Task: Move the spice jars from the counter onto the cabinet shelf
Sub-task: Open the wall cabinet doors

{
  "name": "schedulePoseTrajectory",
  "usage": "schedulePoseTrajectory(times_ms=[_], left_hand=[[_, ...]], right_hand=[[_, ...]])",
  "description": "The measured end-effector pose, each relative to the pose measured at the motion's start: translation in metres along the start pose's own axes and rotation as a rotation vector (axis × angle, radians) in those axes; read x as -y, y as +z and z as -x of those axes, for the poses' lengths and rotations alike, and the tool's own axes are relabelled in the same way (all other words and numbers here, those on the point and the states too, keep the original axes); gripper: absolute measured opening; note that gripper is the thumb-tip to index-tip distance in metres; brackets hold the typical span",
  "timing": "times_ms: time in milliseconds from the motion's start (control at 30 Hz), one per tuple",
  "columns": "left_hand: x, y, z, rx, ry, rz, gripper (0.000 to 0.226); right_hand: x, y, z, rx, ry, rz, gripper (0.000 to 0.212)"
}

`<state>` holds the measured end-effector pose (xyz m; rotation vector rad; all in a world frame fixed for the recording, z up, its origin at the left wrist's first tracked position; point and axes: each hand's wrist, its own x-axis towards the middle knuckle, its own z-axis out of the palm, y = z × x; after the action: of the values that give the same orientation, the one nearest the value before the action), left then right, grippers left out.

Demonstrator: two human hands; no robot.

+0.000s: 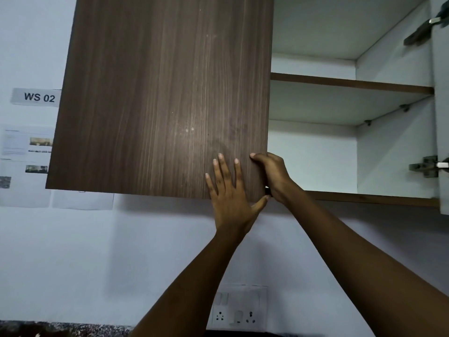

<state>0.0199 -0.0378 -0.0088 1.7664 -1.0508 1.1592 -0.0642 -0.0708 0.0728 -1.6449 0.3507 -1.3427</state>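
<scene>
My left hand (pixel 228 200) lay flat on the dark brown wood-grain cabinet door (pixel 160 93), fingers straight and spread. My right hand (pixel 272 176) curled its fingers round that door's right edge. The white, brown-edged cabinet shelf (pixel 352 84) stood just right of the door.

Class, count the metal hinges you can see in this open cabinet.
2. One grey metal hinge sits at the top right of the white cabinet; the other is lower on the same right side. Any hinges behind the brown wood-grain door are hidden.
</scene>
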Motion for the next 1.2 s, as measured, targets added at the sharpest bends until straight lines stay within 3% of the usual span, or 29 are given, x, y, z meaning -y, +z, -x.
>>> schedulePoseTrajectory(times_ms=[567, 1200], left_hand=[[-0.008, -0.011, 0.006, -0.036, -0.025, 0.011, 0.108], [-0.011, -0.127, 0.040, 0.091, 0.013, 0.235, 0.113]], right_hand=[[0.002, -0.006, 0.011, 0.049, -0.005, -0.019, 0.023], [0.076, 0.000, 0.111, -0.010, -0.066, 0.159, 0.020]])
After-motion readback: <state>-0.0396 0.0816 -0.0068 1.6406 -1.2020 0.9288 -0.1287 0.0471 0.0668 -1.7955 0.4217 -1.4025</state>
